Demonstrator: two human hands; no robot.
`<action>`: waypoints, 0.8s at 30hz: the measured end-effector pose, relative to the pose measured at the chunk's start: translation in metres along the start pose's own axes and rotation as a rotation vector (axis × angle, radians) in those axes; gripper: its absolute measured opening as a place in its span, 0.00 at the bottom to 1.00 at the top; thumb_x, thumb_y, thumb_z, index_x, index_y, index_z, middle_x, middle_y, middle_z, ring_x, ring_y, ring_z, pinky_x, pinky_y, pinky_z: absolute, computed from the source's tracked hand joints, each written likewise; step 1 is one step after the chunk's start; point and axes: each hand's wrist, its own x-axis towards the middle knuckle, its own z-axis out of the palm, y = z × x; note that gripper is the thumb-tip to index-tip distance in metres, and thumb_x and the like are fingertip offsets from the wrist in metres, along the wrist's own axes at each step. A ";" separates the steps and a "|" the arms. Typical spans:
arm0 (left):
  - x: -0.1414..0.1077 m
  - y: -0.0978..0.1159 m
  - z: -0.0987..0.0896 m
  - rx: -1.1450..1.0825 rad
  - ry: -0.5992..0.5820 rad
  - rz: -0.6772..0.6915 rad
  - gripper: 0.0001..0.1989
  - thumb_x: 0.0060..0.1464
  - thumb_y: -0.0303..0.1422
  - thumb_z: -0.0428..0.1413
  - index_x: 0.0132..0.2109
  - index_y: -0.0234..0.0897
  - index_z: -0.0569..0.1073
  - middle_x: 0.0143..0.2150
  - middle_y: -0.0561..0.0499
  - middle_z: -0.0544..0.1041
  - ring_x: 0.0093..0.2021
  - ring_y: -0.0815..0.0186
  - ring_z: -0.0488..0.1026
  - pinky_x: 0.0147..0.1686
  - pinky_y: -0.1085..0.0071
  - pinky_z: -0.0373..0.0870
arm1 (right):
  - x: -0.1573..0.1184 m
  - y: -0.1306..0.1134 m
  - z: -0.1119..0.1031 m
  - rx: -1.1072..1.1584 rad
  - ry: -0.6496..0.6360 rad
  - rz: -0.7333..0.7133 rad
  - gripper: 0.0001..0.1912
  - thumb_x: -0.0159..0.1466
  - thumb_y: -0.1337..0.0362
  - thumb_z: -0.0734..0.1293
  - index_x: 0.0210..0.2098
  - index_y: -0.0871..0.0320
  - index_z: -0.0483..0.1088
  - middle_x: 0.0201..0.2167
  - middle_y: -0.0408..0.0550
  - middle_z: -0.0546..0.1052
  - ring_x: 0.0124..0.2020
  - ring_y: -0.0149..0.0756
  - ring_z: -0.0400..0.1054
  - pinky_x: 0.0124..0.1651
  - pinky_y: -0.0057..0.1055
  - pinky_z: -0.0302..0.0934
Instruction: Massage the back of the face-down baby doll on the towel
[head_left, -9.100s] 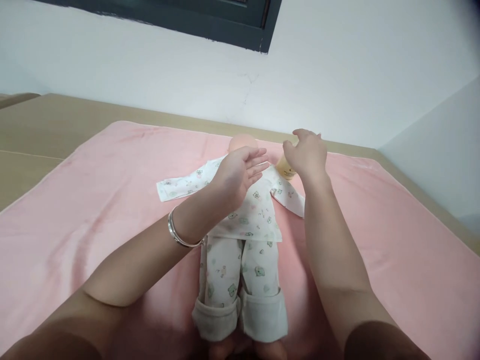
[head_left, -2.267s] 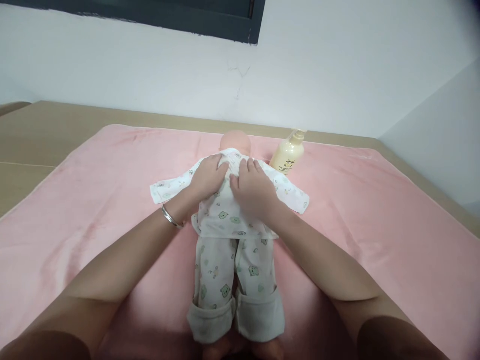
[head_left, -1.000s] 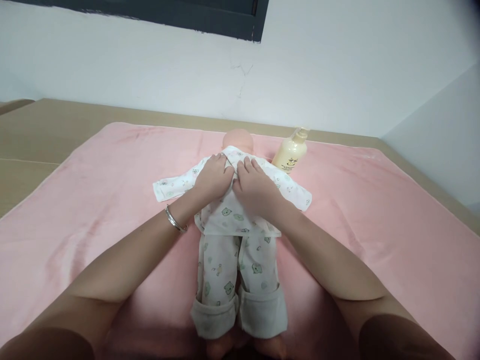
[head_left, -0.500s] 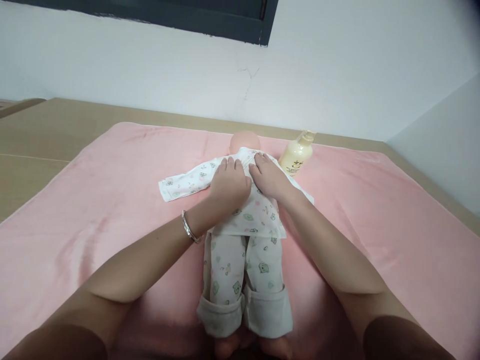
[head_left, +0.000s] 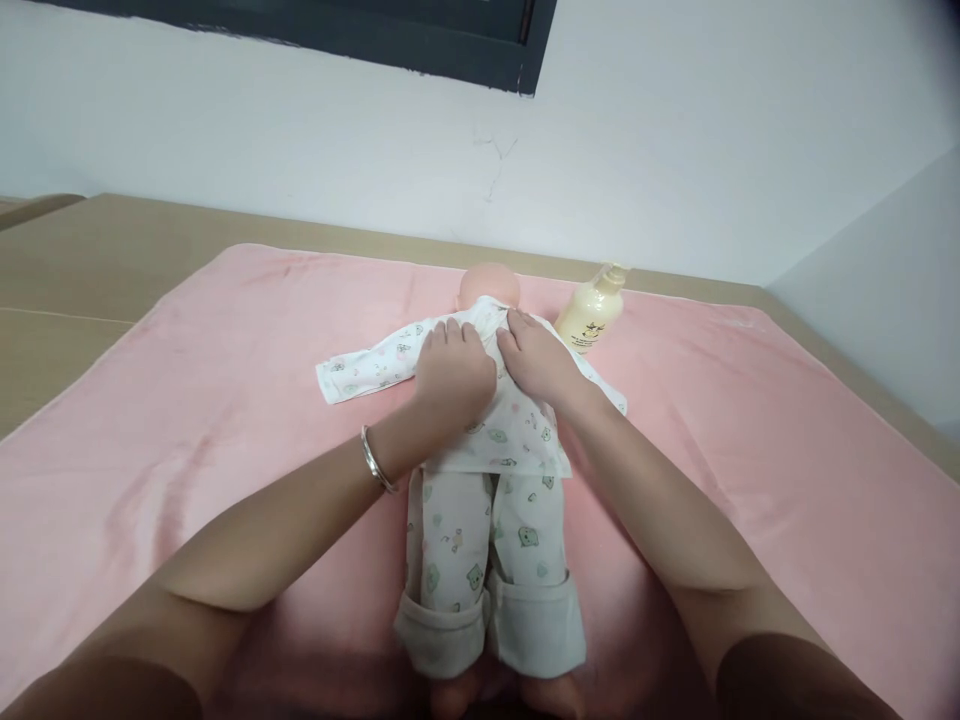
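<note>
A doll lies lengthwise on a pink blanket (head_left: 247, 450), its bald head (head_left: 489, 285) away from me and its feet (head_left: 551, 693) close to me. It wears a white printed shirt (head_left: 517, 435) and matching trousers (head_left: 457, 520) with turned-up cuffs. On the upper left of the shirt rests my left hand (head_left: 455, 372), fingers bent a little against the cloth. My right hand (head_left: 538, 355) lies flatter on the upper right, fingers stretched toward the neckline. Between the hands the cloth is creased. The right sleeve is partly covered by my arm.
A pale yellow pump bottle (head_left: 591, 312) stands tilted on the blanket, just beyond my right hand. Under the blanket is a wooden table (head_left: 67, 260), bordered by a white wall (head_left: 360, 150) with a dark frame (head_left: 450, 45) above.
My left hand has slid slightly left across the shirt, and more of the creased cloth near the neck shows. The right hand has hardly moved.
</note>
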 end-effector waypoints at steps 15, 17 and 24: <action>0.017 -0.017 -0.007 -0.077 -0.104 0.019 0.22 0.65 0.26 0.39 0.55 0.23 0.72 0.56 0.30 0.76 0.60 0.49 0.72 0.63 0.52 0.68 | -0.016 -0.011 0.003 -0.042 0.008 -0.052 0.32 0.73 0.60 0.51 0.68 0.77 0.58 0.70 0.70 0.61 0.74 0.55 0.53 0.74 0.49 0.51; 0.001 -0.001 -0.008 0.026 -0.063 0.086 0.23 0.66 0.27 0.41 0.62 0.18 0.67 0.62 0.25 0.72 0.66 0.45 0.68 0.66 0.48 0.63 | -0.001 0.001 0.002 0.051 0.009 -0.013 0.32 0.73 0.57 0.52 0.68 0.75 0.58 0.71 0.68 0.60 0.74 0.53 0.53 0.74 0.49 0.50; 0.010 -0.011 -0.014 -0.011 -0.128 0.113 0.16 0.64 0.26 0.44 0.45 0.30 0.76 0.54 0.33 0.77 0.59 0.48 0.72 0.62 0.50 0.68 | -0.011 -0.008 0.009 -0.043 0.017 -0.025 0.34 0.74 0.59 0.51 0.72 0.79 0.51 0.73 0.72 0.55 0.76 0.58 0.46 0.76 0.53 0.45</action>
